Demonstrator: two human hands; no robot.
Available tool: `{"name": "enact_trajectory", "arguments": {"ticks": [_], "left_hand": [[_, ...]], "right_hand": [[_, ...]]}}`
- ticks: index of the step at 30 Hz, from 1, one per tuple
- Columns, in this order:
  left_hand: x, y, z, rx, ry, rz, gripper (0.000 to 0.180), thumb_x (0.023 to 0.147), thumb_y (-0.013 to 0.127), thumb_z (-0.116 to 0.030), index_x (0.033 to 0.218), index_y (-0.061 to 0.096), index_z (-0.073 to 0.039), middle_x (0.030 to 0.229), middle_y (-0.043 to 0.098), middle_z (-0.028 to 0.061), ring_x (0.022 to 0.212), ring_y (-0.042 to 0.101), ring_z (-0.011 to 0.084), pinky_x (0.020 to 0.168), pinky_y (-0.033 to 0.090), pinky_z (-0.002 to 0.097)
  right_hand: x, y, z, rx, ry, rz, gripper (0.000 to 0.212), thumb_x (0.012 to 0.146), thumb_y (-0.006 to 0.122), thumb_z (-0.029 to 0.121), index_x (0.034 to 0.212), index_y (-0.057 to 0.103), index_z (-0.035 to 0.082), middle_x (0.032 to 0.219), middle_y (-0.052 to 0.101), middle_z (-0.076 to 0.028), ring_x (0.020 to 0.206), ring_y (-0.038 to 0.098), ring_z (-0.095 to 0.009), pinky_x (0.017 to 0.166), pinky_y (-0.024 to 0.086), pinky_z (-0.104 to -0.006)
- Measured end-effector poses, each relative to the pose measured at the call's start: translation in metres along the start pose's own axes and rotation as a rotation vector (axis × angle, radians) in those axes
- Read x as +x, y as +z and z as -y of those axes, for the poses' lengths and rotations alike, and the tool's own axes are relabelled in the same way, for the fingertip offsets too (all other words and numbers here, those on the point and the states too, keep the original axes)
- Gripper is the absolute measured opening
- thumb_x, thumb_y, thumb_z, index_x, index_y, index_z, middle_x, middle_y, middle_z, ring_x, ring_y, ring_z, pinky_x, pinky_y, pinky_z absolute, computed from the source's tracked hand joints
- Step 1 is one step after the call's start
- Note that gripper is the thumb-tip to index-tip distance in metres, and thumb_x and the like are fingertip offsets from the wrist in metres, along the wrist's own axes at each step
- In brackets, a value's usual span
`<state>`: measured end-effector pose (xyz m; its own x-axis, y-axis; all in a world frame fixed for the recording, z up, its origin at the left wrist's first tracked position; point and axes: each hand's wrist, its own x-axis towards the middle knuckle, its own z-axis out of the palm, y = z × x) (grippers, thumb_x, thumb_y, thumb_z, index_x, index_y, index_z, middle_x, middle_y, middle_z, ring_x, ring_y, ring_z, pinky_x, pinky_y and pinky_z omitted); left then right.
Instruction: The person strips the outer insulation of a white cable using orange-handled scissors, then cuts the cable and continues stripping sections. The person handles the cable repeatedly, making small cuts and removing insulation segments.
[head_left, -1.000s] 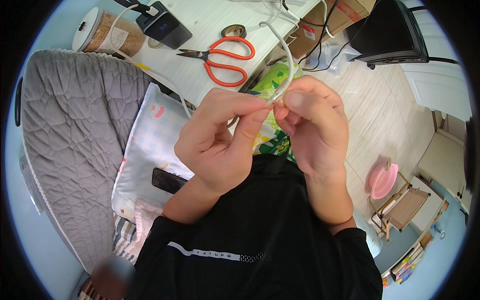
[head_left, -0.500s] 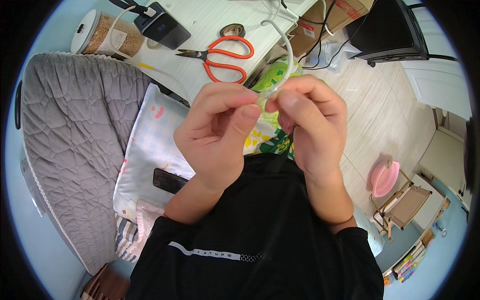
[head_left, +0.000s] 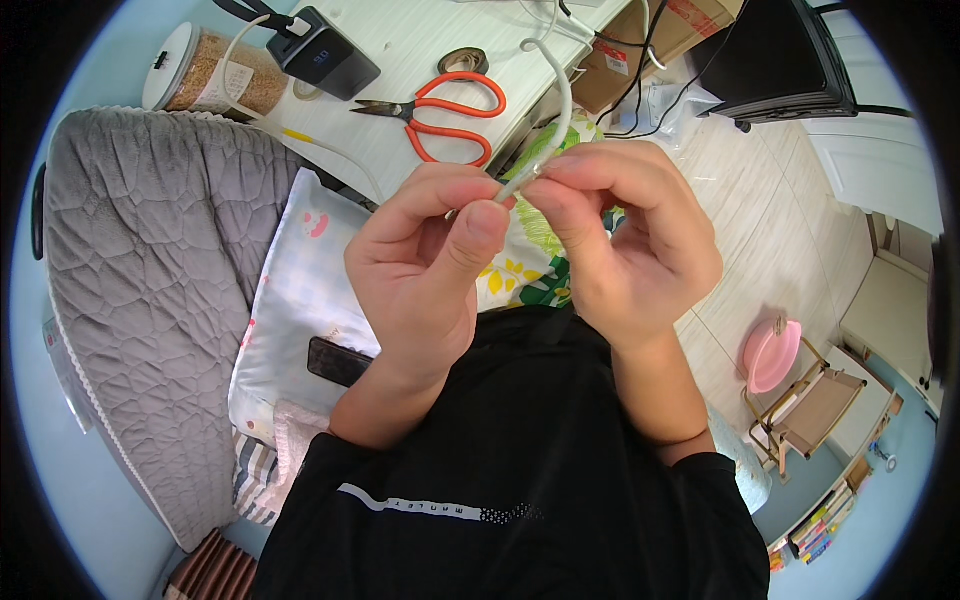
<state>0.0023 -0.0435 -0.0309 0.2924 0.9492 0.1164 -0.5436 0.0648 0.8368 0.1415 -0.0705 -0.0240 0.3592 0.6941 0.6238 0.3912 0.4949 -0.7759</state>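
Note:
A thick white cable (head_left: 563,105) runs from the table's edge down between my hands. My left hand (head_left: 420,265) pinches its lower end between thumb and forefinger. Just above that, the thumb and forefinger of my right hand (head_left: 645,245) close on the same cable, at a shiny stretch that looks like clear film or tape. The other right fingers are curled loosely. Beyond my hands, scissors (head_left: 411,110) with orange handles lie on the white table (head_left: 400,35), and a roll of tape (head_left: 463,53) lies beside them.
A black power bank (head_left: 330,60) with a white lead and a jar of grains (head_left: 240,80) stand at the far left. A grey quilted cover (head_left: 150,290) spreads on the left, near a phone (head_left: 338,362). To the right are a cardboard box (head_left: 610,75), pink basin (head_left: 770,360) and folding chair (head_left: 822,408).
My right hand has shifted slightly right and its fingers have opened out a little, still pinching the cable. The cable has tipped slightly left; my left hand stays nearly in place.

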Motion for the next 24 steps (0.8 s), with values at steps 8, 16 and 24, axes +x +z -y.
{"name": "enact_trajectory", "arguments": {"ticks": [8, 16, 24], "left_hand": [[-0.001, 0.004, -0.005, -0.094, -0.096, 0.035, 0.018, 0.085, 0.071, -0.003, 0.1, 0.064, 0.005, 0.096, 0.063, 0.0102, 0.082, 0.06, 0.0119, 0.075, 0.046, 0.0225], [-0.003, 0.005, -0.002, -0.132, -0.09, 0.004, 0.018, 0.087, 0.069, -0.003, 0.102, 0.063, 0.004, 0.096, 0.063, 0.0089, 0.079, 0.059, 0.0105, 0.072, 0.047, 0.0219], [0.001, 0.01, -0.008, -0.2, -0.134, -0.109, 0.02, 0.09, 0.065, -0.005, 0.106, 0.061, 0.005, 0.089, 0.066, 0.0104, 0.072, 0.058, 0.0123, 0.067, 0.047, 0.0237]], "right_hand": [[-0.001, 0.003, -0.008, 0.221, 0.106, -0.011, 0.012, 0.077, 0.072, -0.002, 0.086, 0.064, -0.001, 0.077, 0.063, -0.005, 0.055, 0.047, -0.007, 0.051, 0.036, -0.0188], [0.006, 0.003, -0.005, 0.146, -0.013, 0.026, 0.009, 0.079, 0.067, -0.003, 0.084, 0.06, -0.001, 0.075, 0.06, -0.006, 0.057, 0.049, -0.012, 0.052, 0.039, -0.0227], [-0.003, 0.008, -0.001, 0.121, 0.048, 0.045, 0.009, 0.08, 0.065, -0.003, 0.085, 0.059, 0.001, 0.082, 0.061, -0.006, 0.062, 0.05, -0.01, 0.054, 0.041, -0.0221]]}}
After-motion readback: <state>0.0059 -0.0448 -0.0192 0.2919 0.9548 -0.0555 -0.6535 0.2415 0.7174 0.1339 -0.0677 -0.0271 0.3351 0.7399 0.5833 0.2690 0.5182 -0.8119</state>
